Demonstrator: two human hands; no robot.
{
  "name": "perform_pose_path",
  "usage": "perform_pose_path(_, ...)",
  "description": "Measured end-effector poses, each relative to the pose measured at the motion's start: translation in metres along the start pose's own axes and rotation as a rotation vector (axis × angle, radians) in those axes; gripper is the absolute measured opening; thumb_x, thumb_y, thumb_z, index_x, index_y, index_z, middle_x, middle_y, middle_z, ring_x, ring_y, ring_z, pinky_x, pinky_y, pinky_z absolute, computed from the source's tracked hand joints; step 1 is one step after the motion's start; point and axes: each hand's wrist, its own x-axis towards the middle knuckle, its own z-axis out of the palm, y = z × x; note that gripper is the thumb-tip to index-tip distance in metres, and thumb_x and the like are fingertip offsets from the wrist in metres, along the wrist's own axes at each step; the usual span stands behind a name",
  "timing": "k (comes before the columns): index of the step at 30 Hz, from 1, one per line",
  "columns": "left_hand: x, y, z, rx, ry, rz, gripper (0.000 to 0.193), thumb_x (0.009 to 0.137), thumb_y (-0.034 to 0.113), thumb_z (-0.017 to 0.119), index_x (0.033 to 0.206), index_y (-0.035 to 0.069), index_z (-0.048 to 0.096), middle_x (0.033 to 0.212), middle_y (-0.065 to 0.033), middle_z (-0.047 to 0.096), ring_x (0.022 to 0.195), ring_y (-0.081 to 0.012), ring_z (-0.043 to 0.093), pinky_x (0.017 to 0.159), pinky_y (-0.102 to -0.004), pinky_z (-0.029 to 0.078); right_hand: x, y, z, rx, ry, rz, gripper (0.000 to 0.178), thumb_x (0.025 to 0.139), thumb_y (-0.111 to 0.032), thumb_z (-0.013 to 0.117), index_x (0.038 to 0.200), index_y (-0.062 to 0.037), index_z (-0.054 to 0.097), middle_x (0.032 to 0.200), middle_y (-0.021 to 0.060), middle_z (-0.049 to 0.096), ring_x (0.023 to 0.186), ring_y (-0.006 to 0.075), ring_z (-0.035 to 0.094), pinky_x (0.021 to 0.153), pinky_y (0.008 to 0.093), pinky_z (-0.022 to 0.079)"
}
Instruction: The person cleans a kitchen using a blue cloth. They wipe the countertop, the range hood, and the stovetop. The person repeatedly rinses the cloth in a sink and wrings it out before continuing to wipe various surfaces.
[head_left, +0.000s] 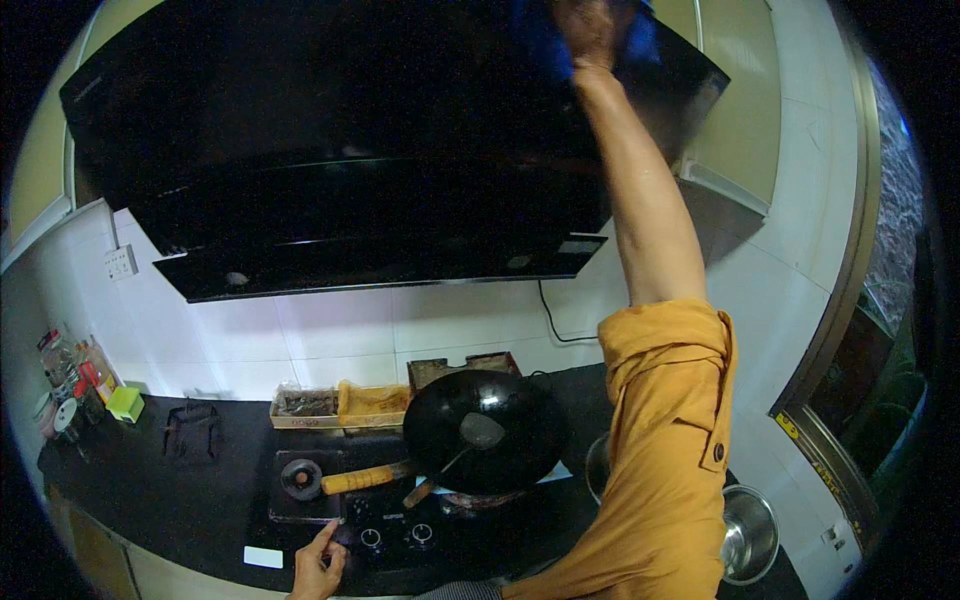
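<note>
My right hand (590, 30) is raised high at the top, blurred and dim, pressing a blue cloth (641, 40) against the black range hood (330, 110). The cloth spreads out on both sides of the hand, and its upper part is cut off by the picture's edge. Low down, my left hand (318, 566) rests at the front of the black gas stove (385, 565), index finger stretched out, holding nothing. It is close to the left burner (301, 480). A black wok (540, 435) with a wooden handle sits on the right burner, a spatula (482, 430) lying inside it.
Behind the wok's handle stands a shallow box (372, 408) with a yellowish cloth and a dark packet. Bottles (98, 370), a green box (126, 404) and a loose pot stand (191, 430) are at the left. A metal bowl (750, 535) sits by the window at right.
</note>
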Motion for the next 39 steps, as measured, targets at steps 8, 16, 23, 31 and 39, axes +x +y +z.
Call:
perform_pose_path(8,0.005,-0.008,0.023,-0.023,0.032,-0.083,0.049,0.083,-0.005,0.050,0.131,0.001,0.044,0.071,-0.0041,0.059,0.062,-0.0067,0.052,0.057,-0.0225,0.043,0.004,0.117,-0.055,0.178,0.355,0.200,0.033,0.089,-0.021,0.047,0.117,-0.0040,0.053,0.116,0.0169,0.056,0.109,0.0341,0.051,0.095,0.0379,0.037)
perform_pose_path(16,0.001,-0.024,0.056,-0.141,0.020,-0.118,0.052,0.084,-0.002,0.052,0.134,0.000,0.038,0.071,-0.0019,0.057,0.063,-0.0065,0.052,0.062,-0.0227,0.044,-0.078,0.169,-0.010,0.057,0.266,0.460,0.047,0.092,-0.038,0.040,0.121,-0.0029,0.049,0.119,0.0249,0.049,0.109,0.0367,0.047,0.094,0.0477,0.034)
perform_pose_path(23,-0.006,-0.010,0.063,-0.127,0.025,-0.139,0.052,0.083,-0.002,0.052,0.133,0.000,0.040,0.072,-0.0023,0.058,0.064,-0.0067,0.052,0.061,-0.0219,0.045,-0.202,0.113,-0.031,0.366,-0.011,0.740,0.060,0.095,-0.043,0.035,0.137,-0.0004,0.029,0.140,0.0258,0.029,0.128,0.0369,0.030,0.107,0.0435,0.019)
perform_pose_path(31,-0.001,0.021,0.070,0.007,0.002,0.001,0.050,0.083,0.001,0.053,0.132,-0.001,0.041,0.070,-0.0037,0.059,0.061,-0.0067,0.052,0.057,-0.0216,0.045,-0.213,0.081,-0.078,0.510,-0.409,0.985,0.073,0.091,-0.058,0.025,0.137,-0.0013,0.029,0.138,0.0237,0.033,0.125,0.0379,0.034,0.105,0.0448,0.022)
perform_pose_path(39,0.011,0.031,0.066,0.007,-0.040,-0.099,0.051,0.082,-0.001,0.053,0.132,0.000,0.041,0.069,-0.0017,0.058,0.060,-0.0059,0.051,0.056,-0.0211,0.044,-0.112,0.125,-0.001,-0.694,-0.518,0.127,0.052,0.079,-0.044,0.055,0.118,-0.0093,0.057,0.139,0.0169,0.035,0.128,0.0417,0.027,0.097,0.0624,0.023)
